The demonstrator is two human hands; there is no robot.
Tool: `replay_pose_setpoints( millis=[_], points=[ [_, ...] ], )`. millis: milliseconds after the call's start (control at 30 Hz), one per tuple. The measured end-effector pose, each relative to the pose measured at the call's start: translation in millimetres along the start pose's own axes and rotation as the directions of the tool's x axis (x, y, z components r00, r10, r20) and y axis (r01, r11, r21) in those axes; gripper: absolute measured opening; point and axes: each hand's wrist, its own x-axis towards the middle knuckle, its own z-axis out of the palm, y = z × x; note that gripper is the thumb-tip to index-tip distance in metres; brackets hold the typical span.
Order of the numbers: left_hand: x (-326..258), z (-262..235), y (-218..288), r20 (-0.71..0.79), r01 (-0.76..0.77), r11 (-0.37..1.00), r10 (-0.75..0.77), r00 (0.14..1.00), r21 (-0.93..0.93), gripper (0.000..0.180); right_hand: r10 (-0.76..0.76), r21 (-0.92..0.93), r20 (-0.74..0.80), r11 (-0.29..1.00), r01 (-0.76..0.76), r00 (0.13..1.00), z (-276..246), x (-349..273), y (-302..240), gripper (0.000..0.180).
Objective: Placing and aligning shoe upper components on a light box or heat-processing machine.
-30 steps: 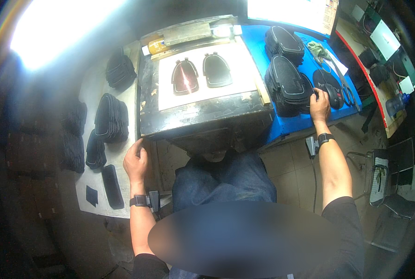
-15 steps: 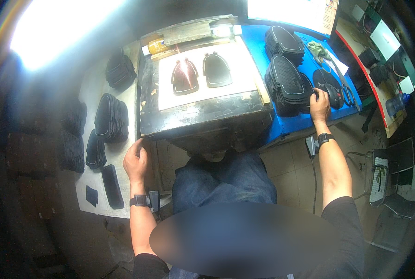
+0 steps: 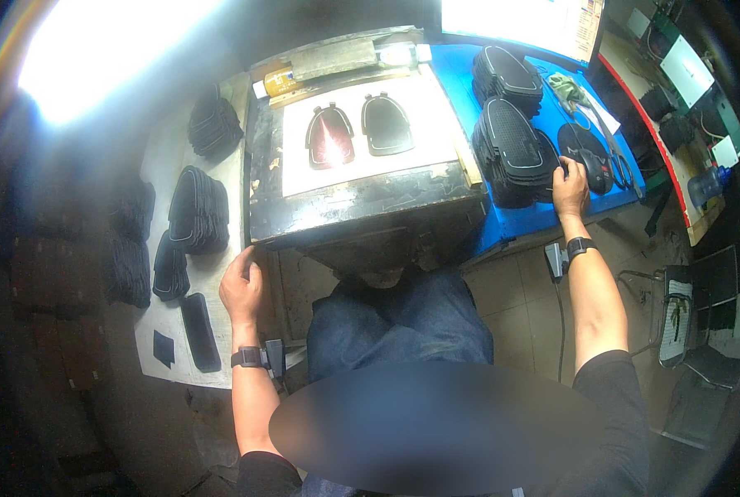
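Note:
On a white board (image 3: 436, 149) lie two black tongue-shaped pieces with pale outlines. A bright reddish light falls on the left piece (image 3: 330, 137); the right piece (image 3: 386, 126) is dark. My left hand (image 3: 241, 290) rests at the dark worktable's near left corner, thumb apart from its fingers, nothing visible in it. Over on the blue table, my right hand (image 3: 570, 189) has its fingers curled at the edge of a black tongue-shaped piece (image 3: 546, 157), low beside a tall stack (image 3: 512, 149) of similar pieces. Its fingertips are partly hidden.
More black stacks (image 3: 200, 211) stand on the pale left table (image 3: 150, 340), near a dark phone-shaped slab (image 3: 200, 331). A black mouse (image 3: 594, 171) and scissors (image 3: 623, 170) lie right of my right hand. Behind are a yellow can (image 3: 280, 82) and a lit screen (image 3: 527, 21).
The bright reddish light on the left piece has shifted toward its near end. Both my hands stay where they were.

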Motion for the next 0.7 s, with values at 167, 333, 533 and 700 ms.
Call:
replay_pose_setpoints(
  millis=[167, 333, 533, 700],
  points=[
    [0.0, -0.3, 1.8, -0.003, -0.004, 1.000, 0.004, 1.000, -0.008, 0.035, -0.011, -0.003, -0.006, 1.000, 0.011, 1.000, 0.1, 0.1, 0.8, 0.026],
    [-0.2, 0.2, -0.6, 0.008, 0.017, 1.000, -0.017, 1.000, -0.013, 0.035, -0.001, -0.016, -0.001, 1.000, 0.001, 1.000, -0.4, -0.2, -0.8, 0.026],
    [0.5, 1.5, -2.8, -0.009, -0.010, 1.000, 0.010, 1.000, -0.009, 0.034, -0.008, 0.004, -0.011, 1.000, 0.008, 1.000, 2.2, 0.4, 1.8, 0.026],
    [-0.2, -0.1, 0.0, -0.008, -0.006, 1.000, 0.006, 1.000, -0.011, 0.035, -0.014, 0.004, -0.010, 1.000, 0.014, 1.000, 2.9, 0.9, 4.4, 0.026]
  ],
)
